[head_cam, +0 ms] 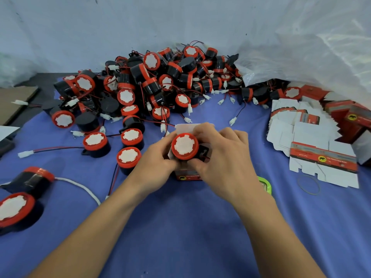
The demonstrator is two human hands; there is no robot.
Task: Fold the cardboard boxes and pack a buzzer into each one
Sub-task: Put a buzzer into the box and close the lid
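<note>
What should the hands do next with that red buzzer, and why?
Probably push the buzzer down into the box. Its red cap sticks out above the opening, the left hand grips the box, the right hand grips the buzzer, and the white flap stands open.

The box [187, 176] sits mostly hidden behind the left hand [156, 159], right hand [222, 155] and buzzer [184, 146]; its print is unreadable.

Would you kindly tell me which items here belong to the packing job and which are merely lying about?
Job: red-capped black buzzer being packed, red cardboard box beneath it, heap of loose buzzers, flat unfolded box blanks.
Lying about: yellow rubber band, green plastic object, white cord.
</note>
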